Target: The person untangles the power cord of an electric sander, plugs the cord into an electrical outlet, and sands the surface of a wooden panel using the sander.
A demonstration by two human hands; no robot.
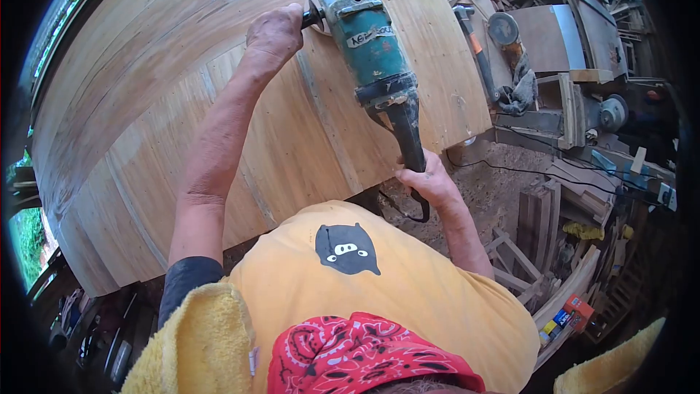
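Note:
A large green power tool (373, 47) with a grey metal head and a black rear handle lies over the wooden panels (292, 124). My left hand (275, 35) is wrapped round the black side handle at the tool's head. Farther down, my right hand (430, 179) grips the rear handle near the panels' front edge. Strips with pale seams make up the panel surface, which curves away to the left. The underside of the tool's head is hidden, so contact with the wood cannot be made out.
Right of the panels lie a hammer (475, 51) with an orange-and-black handle and a smaller grinder (504, 33). A black cable (510, 168) runs right to a socket box (666, 195). Wood scraps (538, 219) stand at the lower right, near a red box (578, 310).

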